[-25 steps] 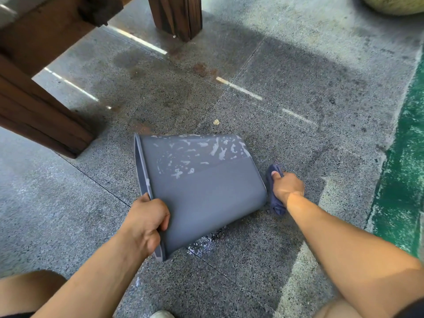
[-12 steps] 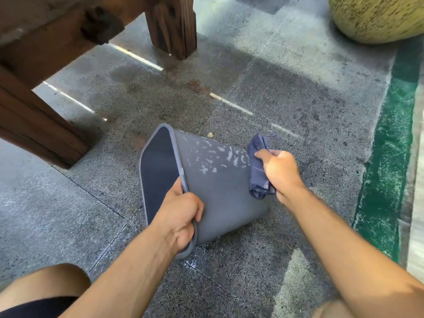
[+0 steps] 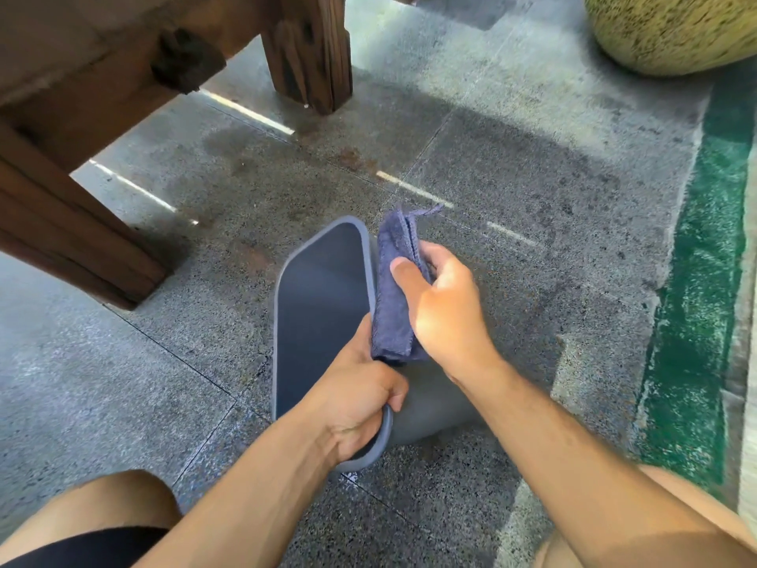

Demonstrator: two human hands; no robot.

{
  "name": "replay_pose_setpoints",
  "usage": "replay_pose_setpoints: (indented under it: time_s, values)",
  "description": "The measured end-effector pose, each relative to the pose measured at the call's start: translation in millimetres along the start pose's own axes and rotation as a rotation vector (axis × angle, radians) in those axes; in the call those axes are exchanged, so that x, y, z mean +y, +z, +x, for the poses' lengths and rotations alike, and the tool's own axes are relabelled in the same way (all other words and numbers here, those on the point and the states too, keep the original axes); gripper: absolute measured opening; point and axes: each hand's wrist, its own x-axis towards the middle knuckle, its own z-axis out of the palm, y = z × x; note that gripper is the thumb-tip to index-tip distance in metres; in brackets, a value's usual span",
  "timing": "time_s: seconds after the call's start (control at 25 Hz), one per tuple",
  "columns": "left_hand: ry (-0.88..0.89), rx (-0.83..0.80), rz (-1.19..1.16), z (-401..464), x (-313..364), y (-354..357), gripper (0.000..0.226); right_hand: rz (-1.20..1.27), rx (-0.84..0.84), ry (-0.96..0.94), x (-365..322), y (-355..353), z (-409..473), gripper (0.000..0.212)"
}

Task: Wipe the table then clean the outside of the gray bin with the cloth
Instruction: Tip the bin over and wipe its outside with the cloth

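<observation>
Hidden or cut off: most of the gray bin's (image 3: 319, 305) outer wall sits behind the cloth and both hands; only a short stretch of it shows below the right wrist. Whether the bin's base touches the floor cannot be told. The wooden table (image 3: 102, 71) is cropped at top and left: only its underside beams and two legs show, no tabletop. A speckled yellow-green pot (image 3: 672, 30) is cut off at the upper right. Bare knees are clipped at the bottom corners, with a dark shorts hem at the lower left.

Materials and shapes: the bin is smooth matte gray plastic, tipped on its side on the floor near the table's leg, its rounded-rectangular mouth facing left and toward the camera, with a rolled lip around a dark interior. Cloth (image 3: 395, 289): navy terry, folded thick, frayed corner sticking up, pressed against the bin's upper outer side just behind the rim. Floor (image 3: 512, 166): speckled terrazzo slabs with thin joints, damp patches. Painted green strip (image 3: 704, 280) along the right, worn.

Hands: left hand (image 3: 356, 403) curled around the bin's near rim, fingers over the lip. Right hand (image 3: 442, 309) grips the cloth, thumb across it.
</observation>
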Motion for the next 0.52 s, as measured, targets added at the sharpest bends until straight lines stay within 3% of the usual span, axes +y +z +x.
replay_pose_setpoints:
  time_s: [0.12, 0.32, 0.52]
  values:
    - [-0.005, -0.008, 0.007, -0.5, -5.0, 5.0, 0.071, -0.132, 0.020, -0.050, -2.1, 6.3, 1.1, 0.036]
    - [-0.012, -0.014, 0.019, 0.4, -2.8, 2.2, 0.096, -0.234, 0.146, 0.002, 7.4, 10.4, 15.2, 0.037]
    - [-0.141, -0.002, -0.141, 5.3, 25.0, -13.3, 0.058, -0.295, 0.204, 0.077, 14.4, -9.5, 29.7, 0.042]
